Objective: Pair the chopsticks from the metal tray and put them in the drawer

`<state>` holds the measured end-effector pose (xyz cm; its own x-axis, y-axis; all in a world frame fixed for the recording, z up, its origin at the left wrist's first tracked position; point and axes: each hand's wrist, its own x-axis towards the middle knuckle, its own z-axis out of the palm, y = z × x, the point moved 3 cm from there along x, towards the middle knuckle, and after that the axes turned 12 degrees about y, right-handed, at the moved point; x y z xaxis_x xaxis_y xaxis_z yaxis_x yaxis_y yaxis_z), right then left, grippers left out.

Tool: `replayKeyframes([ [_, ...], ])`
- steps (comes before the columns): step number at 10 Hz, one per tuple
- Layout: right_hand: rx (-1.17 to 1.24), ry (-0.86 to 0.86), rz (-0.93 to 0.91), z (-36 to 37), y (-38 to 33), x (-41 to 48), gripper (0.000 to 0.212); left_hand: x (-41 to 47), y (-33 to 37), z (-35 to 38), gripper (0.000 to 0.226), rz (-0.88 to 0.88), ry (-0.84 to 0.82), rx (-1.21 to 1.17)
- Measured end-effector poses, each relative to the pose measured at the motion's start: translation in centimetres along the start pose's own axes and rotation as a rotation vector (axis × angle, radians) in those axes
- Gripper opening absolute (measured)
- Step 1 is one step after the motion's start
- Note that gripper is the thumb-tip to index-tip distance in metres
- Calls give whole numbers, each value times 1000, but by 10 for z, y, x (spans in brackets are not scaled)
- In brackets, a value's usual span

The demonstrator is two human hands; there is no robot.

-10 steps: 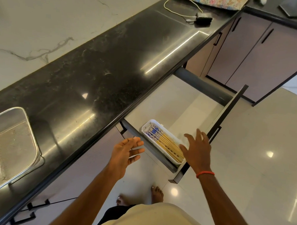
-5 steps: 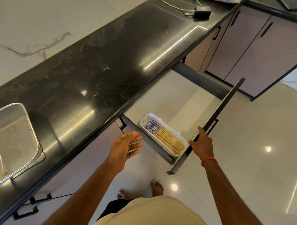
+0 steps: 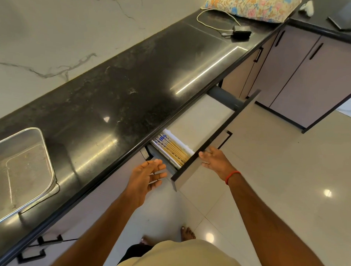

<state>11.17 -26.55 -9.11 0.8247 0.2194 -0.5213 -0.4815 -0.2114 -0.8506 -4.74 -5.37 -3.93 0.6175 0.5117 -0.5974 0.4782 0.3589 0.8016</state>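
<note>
Right hand presses flat on the drawer front to close it, chopsticks just beyond. Left hand open, empty.

home kitchen — black stone countertop | cabinet doors | marble wall — tiled floor

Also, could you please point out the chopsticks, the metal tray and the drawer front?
chopsticks (image 3: 173, 150), head view, middle of the bundle
metal tray (image 3: 43, 142), head view, right rim
drawer front (image 3: 216, 138), head view, top edge
</note>
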Motion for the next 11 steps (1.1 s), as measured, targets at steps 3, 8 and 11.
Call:
replayKeyframes([
  [3, -140, -114, -243, 51, -47, -7, 27, 1, 15, -8, 22, 68, 70, 2],
  [8, -369, -227, -475, 125, -107, -16, 24, -11, 32, -66, 21, 149, 298, -107],
  [11, -408, -279, -609, 179, -138, -33, 17, -23, 56, -102, 17, 196, 397, -230],
])
